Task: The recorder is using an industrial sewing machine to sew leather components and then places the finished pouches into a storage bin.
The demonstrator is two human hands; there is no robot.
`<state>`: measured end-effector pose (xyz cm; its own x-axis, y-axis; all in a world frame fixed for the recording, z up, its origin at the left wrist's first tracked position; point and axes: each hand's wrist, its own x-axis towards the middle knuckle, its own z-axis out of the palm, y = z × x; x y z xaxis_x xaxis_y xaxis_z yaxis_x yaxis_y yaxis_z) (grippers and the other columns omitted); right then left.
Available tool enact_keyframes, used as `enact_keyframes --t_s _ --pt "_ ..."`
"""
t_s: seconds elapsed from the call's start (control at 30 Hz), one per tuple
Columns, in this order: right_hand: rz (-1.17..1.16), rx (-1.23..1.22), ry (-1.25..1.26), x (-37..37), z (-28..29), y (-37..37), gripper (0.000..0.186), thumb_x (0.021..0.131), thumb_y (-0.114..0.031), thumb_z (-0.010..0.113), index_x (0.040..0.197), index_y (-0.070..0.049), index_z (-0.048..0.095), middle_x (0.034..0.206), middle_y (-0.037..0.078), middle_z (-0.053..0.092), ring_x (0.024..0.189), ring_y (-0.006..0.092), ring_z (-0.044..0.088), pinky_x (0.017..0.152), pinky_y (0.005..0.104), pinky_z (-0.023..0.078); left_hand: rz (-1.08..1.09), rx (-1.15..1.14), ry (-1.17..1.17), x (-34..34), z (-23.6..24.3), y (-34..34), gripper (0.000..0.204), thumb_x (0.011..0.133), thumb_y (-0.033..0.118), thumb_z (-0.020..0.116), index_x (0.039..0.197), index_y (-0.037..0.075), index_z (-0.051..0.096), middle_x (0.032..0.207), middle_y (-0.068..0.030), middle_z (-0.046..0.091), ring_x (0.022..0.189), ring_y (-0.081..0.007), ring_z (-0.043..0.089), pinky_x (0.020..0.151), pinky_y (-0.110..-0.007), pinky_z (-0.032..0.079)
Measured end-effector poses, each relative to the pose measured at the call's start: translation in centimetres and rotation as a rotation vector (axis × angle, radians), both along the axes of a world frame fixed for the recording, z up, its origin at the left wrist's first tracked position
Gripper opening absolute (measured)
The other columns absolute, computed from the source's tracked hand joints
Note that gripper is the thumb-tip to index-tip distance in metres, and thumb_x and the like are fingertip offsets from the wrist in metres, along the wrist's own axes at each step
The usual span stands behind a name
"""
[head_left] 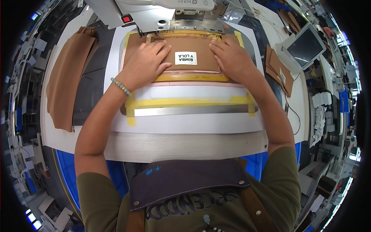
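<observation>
A flat brown panel (205, 48) lies under a yellow-edged clamp frame (193, 78) at the front of a white sewing machine (154, 9). A small white label (186, 58) with dark lettering sits on the panel, upside down to me. My left hand (148, 58) rests on the panel's left part, fingers spread and pointing to the far edge. On the right side my right hand (231, 58) lies with its fingers stretched over the panel and the frame's corner. Neither hand grips anything that I can see. The palms hide the frame's two sides.
Brown pieces (65, 85) are stacked on the table's left. More brown panels (279, 71), one bearing a white label, lie at the right beside a tilted screen (305, 46). Yellow tape (185, 103) crosses the white sheet nearer me. Blue bins (253, 164) stand below the table.
</observation>
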<state>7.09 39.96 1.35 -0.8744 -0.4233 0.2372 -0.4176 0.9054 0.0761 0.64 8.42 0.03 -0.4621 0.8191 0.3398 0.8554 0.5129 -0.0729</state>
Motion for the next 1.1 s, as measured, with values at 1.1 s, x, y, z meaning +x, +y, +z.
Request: enact_keyframes --t_s 1.1 --pt "0.297 -0.07 0.357 -4.4 -2.5 -9.0 0.021 0.084 -0.019 0.072 0.097 -0.003 0.074 0.094 0.004 0.069 0.093 0.023 0.064 0.068 0.0335 0.057 0.057 -0.02 -0.115 1.0 0.2 -0.9 0.051 0.107 0.029 0.057 0.151 0.004 0.052 0.156 -0.0118 0.052 0.134 -0.0438 0.054 0.113 -0.045 0.047"
